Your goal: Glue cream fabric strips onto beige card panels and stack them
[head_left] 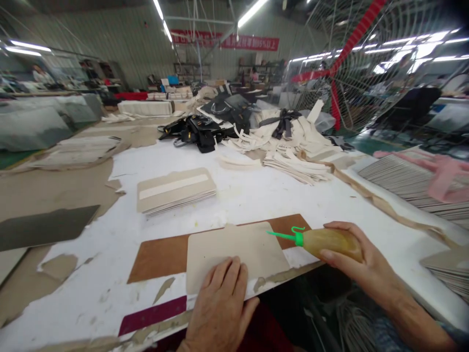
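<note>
Pressing a wide, pale card [252,252] on the tabletop [252,195] with side-by-side fingers [231,276] of the left hand [222,303].
Pinching a bottle [328,242] in the right hand [368,261], pointing the green tip [286,236] left over the card.

Only bit I can really make out is "95%以上" in white at the right end of the red banner [252,43] out back, rest of its characters too blurry, honestly.
</note>
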A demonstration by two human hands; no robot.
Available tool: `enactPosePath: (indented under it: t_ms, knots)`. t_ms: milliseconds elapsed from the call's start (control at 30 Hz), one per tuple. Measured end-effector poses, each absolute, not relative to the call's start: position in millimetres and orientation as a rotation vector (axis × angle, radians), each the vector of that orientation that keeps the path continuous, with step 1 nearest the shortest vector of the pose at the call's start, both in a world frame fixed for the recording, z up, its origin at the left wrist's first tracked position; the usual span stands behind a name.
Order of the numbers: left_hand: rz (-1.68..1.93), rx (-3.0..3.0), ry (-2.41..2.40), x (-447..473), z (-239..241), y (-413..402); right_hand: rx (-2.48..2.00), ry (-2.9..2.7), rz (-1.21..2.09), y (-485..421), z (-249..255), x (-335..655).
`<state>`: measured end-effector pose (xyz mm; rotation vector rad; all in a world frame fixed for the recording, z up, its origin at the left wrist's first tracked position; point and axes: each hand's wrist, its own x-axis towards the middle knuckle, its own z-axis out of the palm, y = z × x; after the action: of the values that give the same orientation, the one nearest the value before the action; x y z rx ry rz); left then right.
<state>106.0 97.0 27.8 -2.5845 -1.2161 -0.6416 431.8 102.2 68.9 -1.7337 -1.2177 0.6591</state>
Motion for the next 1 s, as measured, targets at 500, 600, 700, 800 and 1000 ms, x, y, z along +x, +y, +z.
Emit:
enactPosePath:
  t_ms: [500, 600, 700, 800, 1000]
  knots:
    - [-0.617, -2.636, -1.261, 106.9, 30.9, 95.9, -1.79, -1.676, 0.481, 106.3, 92.5, 424.5]
    - [-0.609, -2.639, -1.259, 107.0, 30.6, 95.5, -1.764, -1.747, 0.452, 107.6, 97.3, 424.1]
    - [-0.613, -2.642, -1.273, 106.8, 29.7, 95.3, -1.701, -1.868, 0.434, 109.9, 103.7, 423.1]
    - [-0.623, -2.651, -1.27, 106.6, 29.7, 95.4, -1.635, -1.966, 0.395, 112.4, 109.5, 420.9]
    - [-0.624, -2.644, -1.253, 106.3, 31.0, 94.9, -1.522, -2.075, 0.365, 114.0, 114.7, 418.3]
